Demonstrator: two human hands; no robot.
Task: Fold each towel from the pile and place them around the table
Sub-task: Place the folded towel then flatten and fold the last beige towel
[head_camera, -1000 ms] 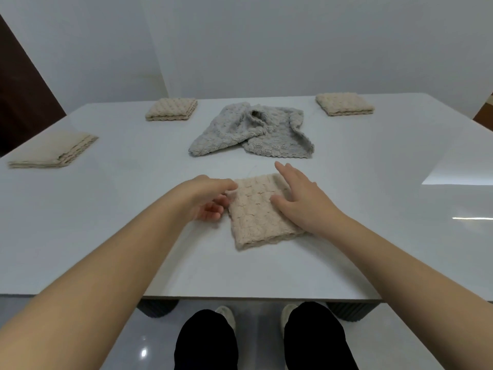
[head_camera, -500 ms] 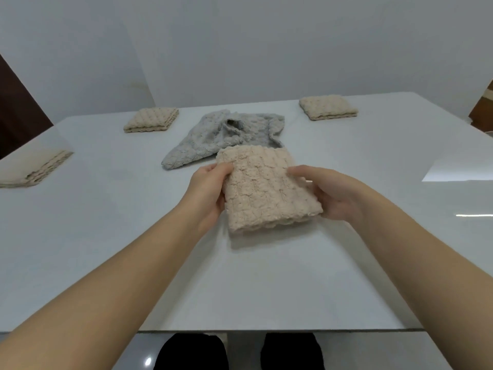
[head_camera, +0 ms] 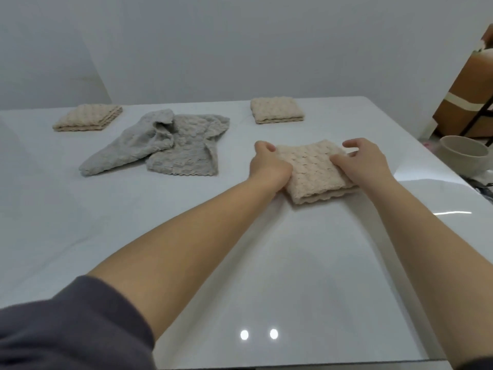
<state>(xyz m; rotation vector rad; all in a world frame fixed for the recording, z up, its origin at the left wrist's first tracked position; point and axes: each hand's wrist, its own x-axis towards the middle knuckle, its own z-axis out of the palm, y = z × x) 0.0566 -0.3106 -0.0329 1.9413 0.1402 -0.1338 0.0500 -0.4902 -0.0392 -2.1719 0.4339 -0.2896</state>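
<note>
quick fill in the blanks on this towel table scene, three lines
The left hand and right hand hold a beige knitted towel that is already ____.
The crumpled unfolded knitted towel is coloured ____.
At the far edge of the white table lie ____ other folded beige towels.
Missing: folded; grey; two.

Looks like home dining rm: glossy white table (head_camera: 293,263), plain walls (head_camera: 240,49), bowl (head_camera: 462,156), cardboard box (head_camera: 458,102) at side.

Dim, soft light, glare spots on table (head_camera: 293,276), edges prob. warped.
</note>
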